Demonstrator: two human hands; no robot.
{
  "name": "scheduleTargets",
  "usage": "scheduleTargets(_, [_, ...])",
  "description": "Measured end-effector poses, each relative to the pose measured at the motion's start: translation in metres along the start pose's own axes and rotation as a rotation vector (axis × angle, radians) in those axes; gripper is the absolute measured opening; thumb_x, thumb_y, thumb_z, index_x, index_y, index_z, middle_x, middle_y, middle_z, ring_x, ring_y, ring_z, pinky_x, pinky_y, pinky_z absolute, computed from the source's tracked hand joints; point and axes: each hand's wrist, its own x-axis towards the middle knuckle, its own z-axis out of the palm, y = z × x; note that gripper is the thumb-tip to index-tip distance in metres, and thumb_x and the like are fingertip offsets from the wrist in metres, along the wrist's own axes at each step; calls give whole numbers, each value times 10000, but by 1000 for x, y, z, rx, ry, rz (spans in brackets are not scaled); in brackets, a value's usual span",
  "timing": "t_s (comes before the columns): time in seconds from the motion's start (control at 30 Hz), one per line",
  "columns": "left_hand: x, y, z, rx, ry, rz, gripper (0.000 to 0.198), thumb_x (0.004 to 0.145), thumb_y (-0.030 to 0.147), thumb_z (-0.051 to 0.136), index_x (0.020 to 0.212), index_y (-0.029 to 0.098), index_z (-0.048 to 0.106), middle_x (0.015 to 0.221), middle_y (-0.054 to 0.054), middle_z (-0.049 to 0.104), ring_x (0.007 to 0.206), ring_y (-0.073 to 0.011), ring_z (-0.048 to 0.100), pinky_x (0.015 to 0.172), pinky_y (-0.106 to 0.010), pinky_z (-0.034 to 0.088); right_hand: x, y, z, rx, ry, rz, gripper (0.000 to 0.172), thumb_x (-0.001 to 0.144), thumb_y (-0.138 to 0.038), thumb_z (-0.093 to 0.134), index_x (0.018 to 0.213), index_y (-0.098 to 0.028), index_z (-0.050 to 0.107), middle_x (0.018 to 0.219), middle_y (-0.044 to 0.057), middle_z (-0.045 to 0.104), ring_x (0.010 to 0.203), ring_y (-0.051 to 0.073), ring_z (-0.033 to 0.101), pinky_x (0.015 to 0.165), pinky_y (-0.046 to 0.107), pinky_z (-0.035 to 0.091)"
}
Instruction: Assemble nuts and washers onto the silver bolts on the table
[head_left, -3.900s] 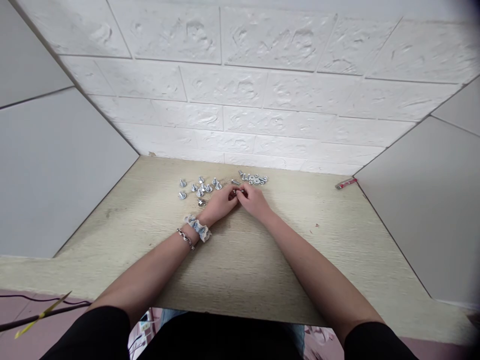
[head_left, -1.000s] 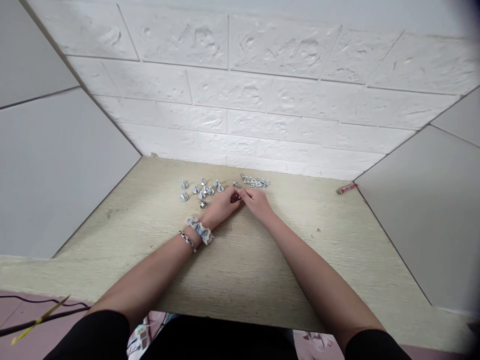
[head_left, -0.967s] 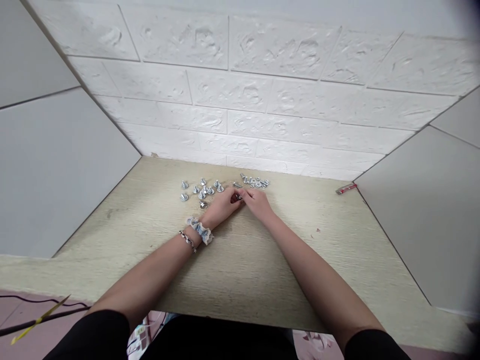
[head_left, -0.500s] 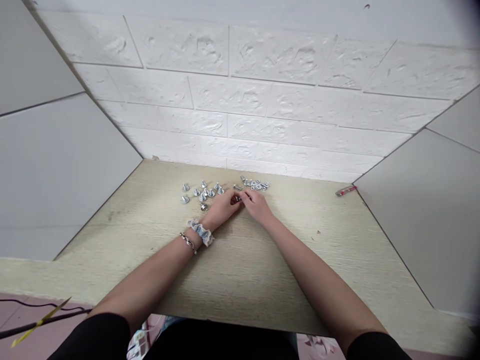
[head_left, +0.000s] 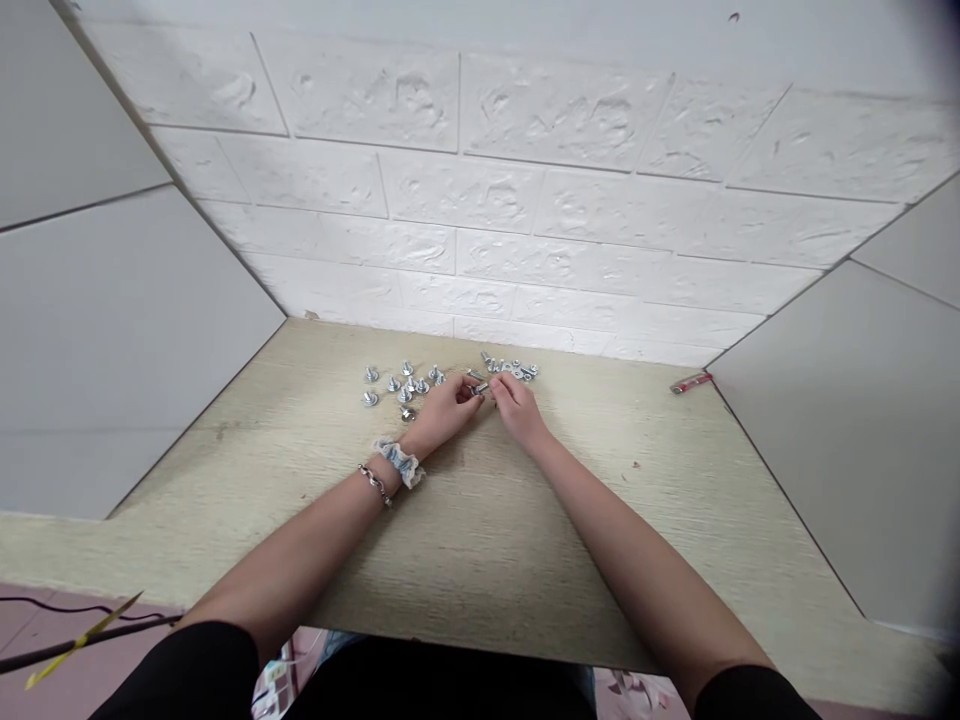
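Note:
My left hand [head_left: 448,405] pinches a silver bolt [head_left: 480,389] between thumb and fingers, its shank pointing right. Close to that end is my right hand [head_left: 517,408], its fingertips pressed together; whether a small part sits between them is too small to tell. To the left of my hands stand several bolts with washers and nuts on them [head_left: 405,394], most with the shank upward. Just behind the fingers lies a pile of loose bolts, nuts and washers [head_left: 517,370], partly covered by my right hand.
The wooden tabletop [head_left: 480,540] meets a white brick-pattern wall [head_left: 495,240] at the back. Grey-white panels [head_left: 150,370] rise on both sides. A red and silver tool, perhaps a cutter [head_left: 691,383], lies by the right panel.
My right hand has drawn slightly right, away from the left fingers, so the bolt between them shows more. The parts on the table look the same.

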Motion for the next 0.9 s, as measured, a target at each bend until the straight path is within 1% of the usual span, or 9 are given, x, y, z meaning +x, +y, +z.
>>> scheduleTargets(0.07, [1, 2, -1, -161, -23, -34, 231, 756, 302, 575, 930, 149, 570, 764, -9, 601, 684, -125, 543, 670, -268, 446, -1, 0, 0, 59, 12, -31, 217, 815, -328, 445, 871, -186, 599, 809, 18, 614, 679, 143, 534, 653, 274, 445])
scheduleTargets(0.13, [2, 4, -2, -321, -61, -67, 225, 760, 320, 576, 896, 142, 555, 764, -7, 589, 677, -109, 540, 671, -256, 450, -2, -1, 1, 67, -2, -86, 274, 786, -268, 481, 1000, -185, 631, 983, 52, 641, 807, 162, 586, 723, 288, 477])
scheduleTargets(0.2, [2, 5, -3, -429, -86, -94, 243, 768, 370, 579, 847, 143, 548, 756, -4, 577, 678, -101, 541, 665, -244, 451, -3, -2, 3, 28, -21, -155, 301, 794, -247, 492, 1045, -201, 652, 1068, 65, 642, 951, 183, 591, 806, 307, 483])
scheduleTargets(0.33, [4, 4, -4, -508, -92, -145, 349, 755, 490, 588, 785, 148, 525, 721, 2, 561, 652, -96, 537, 618, -228, 449, -4, -1, 4, -55, -31, -244, 255, 838, -267, 500, 1007, -217, 684, 1013, 60, 663, 972, 186, 589, 881, 335, 467])
scheduleTargets(0.5, [6, 1, -3, -494, -70, -177, 322, 718, 433, 643, 786, 159, 487, 668, 25, 548, 592, -82, 531, 584, -220, 444, -4, 1, 4, -95, -60, -245, 203, 837, -243, 502, 850, -214, 702, 899, 52, 654, 850, 173, 596, 798, 316, 487])
scheduleTargets(0.6, [4, 2, -3, -450, -104, -178, 312, 728, 375, 641, 888, 174, 463, 634, 40, 558, 557, -89, 536, 557, -220, 428, -5, 1, 5, -84, -55, -216, 221, 802, -225, 533, 951, -217, 695, 956, 57, 637, 873, 176, 594, 788, 313, 500])
scheduleTargets(0.77, [-5, 6, -2, -387, -266, -51, 507, 713, 273, 662, 1145, 197, 407, 664, 43, 608, 650, -130, 597, 575, -223, 420, -8, -1, 7, -125, -65, -307, 429, 752, -154, 539, 1166, -237, 612, 1201, 75, 567, 1150, 204, 512, 1016, 372, 407])
scheduleTargets(0.83, [-7, 8, -1, -430, -274, -57, 590, 727, 267, 653, 1233, 201, 355, 682, 35, 628, 677, -142, 616, 599, -235, 438, -7, 0, 8, -161, -64, -303, 459, 761, -180, 544, 1214, -244, 585, 1285, 76, 523, 1225, 223, 458, 1067, 412, 353])
scheduleTargets(0.9, [-9, 12, 1, -487, -230, -90, 646, 748, 284, 642, 1292, 199, 305, 741, 10, 657, 717, -150, 635, 640, -253, 463, -6, 1, 9, -209, -101, -288, 507, 750, -214, 572, 1256, -245, 560, 1360, 77, 472, 1279, 253, 406, 1092, 459, 304])
